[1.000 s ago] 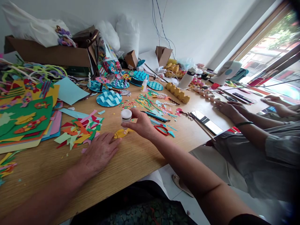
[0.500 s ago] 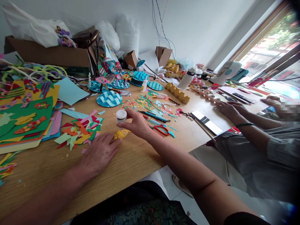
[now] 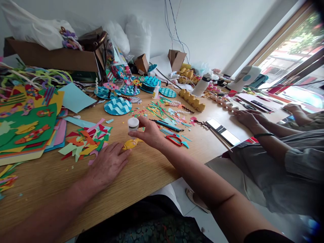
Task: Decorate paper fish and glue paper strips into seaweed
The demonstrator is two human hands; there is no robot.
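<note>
My right hand (image 3: 149, 132) grips a small clear jar with a white lid (image 3: 133, 125) between thumb and fingers, upright above the table. Under the jar lies a yellow paper fish (image 3: 131, 143) with dark markings near its head. My left hand (image 3: 111, 162) rests flat on the wood, its fingers stretched out; the fingertips reach the fish's left end, and whether they press on it I cannot tell. Left of it spreads a pile of coloured paper scraps (image 3: 88, 141). Red-handled scissors (image 3: 174, 140) and several pens (image 3: 168, 125) lie right of my right hand.
Blue wavy paper discs (image 3: 117, 106), a glue bottle (image 3: 156, 91) and a yellow egg-carton strip (image 3: 191, 100) stand farther back. Coloured sheets with paper fish (image 3: 30, 130) are stacked at left. A phone (image 3: 222, 131) lies at right, near other people's hands (image 3: 249, 121).
My right hand has shifted slightly right with the jar. My left hand stays in place by the fish. At far right, another person's hand has moved a little.
</note>
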